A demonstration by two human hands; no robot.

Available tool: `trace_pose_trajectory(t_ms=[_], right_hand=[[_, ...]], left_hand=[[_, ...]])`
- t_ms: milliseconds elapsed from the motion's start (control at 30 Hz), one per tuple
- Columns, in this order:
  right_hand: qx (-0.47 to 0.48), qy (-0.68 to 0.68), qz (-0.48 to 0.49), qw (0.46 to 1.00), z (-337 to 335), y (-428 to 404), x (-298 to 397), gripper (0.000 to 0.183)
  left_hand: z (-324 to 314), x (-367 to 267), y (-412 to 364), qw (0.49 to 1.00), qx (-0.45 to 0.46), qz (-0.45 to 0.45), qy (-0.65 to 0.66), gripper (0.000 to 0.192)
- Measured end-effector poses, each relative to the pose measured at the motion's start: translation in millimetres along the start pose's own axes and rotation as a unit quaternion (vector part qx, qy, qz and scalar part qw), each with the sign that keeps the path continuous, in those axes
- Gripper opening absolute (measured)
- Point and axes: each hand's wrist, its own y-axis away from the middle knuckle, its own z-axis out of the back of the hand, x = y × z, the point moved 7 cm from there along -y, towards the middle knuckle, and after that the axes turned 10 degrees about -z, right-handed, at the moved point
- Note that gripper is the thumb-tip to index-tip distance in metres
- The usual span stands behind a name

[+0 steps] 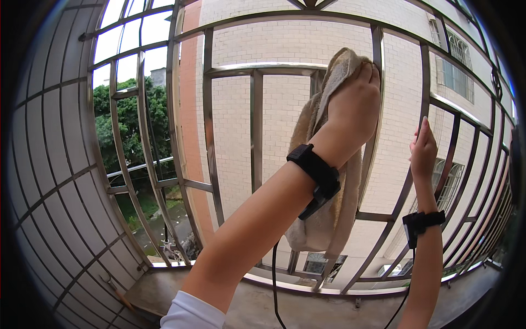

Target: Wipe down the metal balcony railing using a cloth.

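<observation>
A beige terry towel (324, 234) hangs in folds from my left hand (355, 98). The fingers of that hand press its bunched top against a vertical bar (377, 45) of a shiny metal window grille, just where a short crossbar (271, 66) ends behind the cloth. Further right and lower, my right hand (423, 152) is wrapped around another vertical bar (424, 78), thumb pointing up. Each wrist carries a black strap with a small device, and a cable runs down from it. The towel hides part of the grille behind it.
A tiled wall (53, 135) closes off the left side, with a wooden-handled tool (119, 292) leaning low against it. Below the grille runs a concrete ledge (254, 304). Outside stand a brick-faced building (287, 41) and green trees (123, 111).
</observation>
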Motion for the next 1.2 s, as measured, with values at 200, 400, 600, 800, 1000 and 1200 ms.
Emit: trace_pose_trajectory(t_ms=[200, 400, 600, 800, 1000, 1200], right_hand=[[-0.001, 0.001, -0.011, 1.000, 2.7, -3.9, -9.6, 0.054], [-0.023, 0.001, 0.004, 1.000, 1.1, -3.5, -4.5, 0.056], [-0.072, 0.007, 0.074, 0.995, 5.7, -6.2, -5.2, 0.052], [0.015, 0.057, -0.046, 0.997, -1.9, -12.2, -16.0, 0.049], [-0.091, -0.011, 0.065, 0.994, 2.1, -6.7, -9.4, 0.052], [-0.052, 0.023, 0.031, 0.998, 4.1, -5.1, -8.9, 0.048]], left_hand=[[12.5, 9.0, 0.7, 0.991, 0.092, 0.091, 0.023, 0.041], [46.2, 68.0, 34.9, 0.973, 0.072, 0.210, -0.069, 0.050], [86.2, 126.5, 56.7, 0.955, 0.108, 0.229, -0.156, 0.049], [119.9, 169.4, 79.6, 0.967, 0.036, 0.202, -0.150, 0.058], [111.3, 147.2, 75.4, 0.969, 0.021, 0.169, -0.180, 0.052], [90.9, 113.2, 52.3, 0.977, 0.080, 0.155, -0.123, 0.054]])
